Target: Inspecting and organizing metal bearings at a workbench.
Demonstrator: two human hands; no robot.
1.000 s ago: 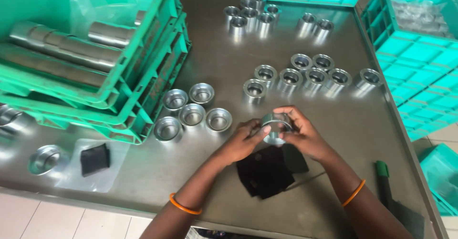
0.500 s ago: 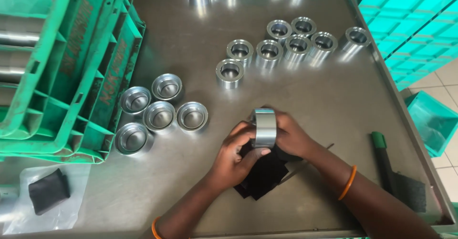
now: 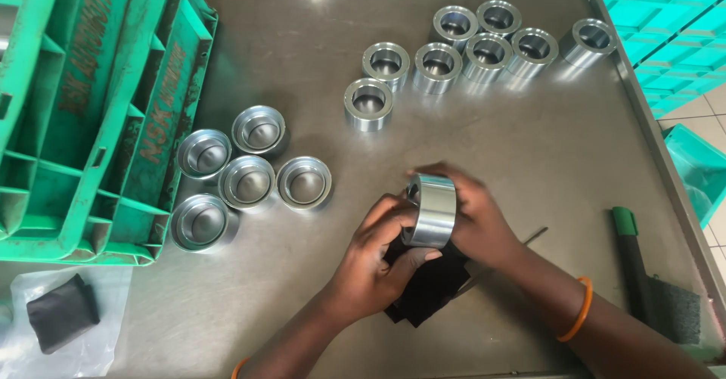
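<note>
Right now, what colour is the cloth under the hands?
Black; the cloth lies beneath both hands holding the metal ring, seen in the head view.

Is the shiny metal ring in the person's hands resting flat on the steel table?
No: the shiny metal ring is held on edge between the left hand and right hand, above a black cloth.

Lying open: bare table (image 3: 318,69) between cup cluster (image 3: 246,175) and ring group (image 3: 469,46). Blocking leftward passage: green crates (image 3: 91,107). Crowding the right edge: a green-handled tool (image 3: 631,262). Occupying the near-left corner: a dark pad on plastic (image 3: 60,315).
</note>
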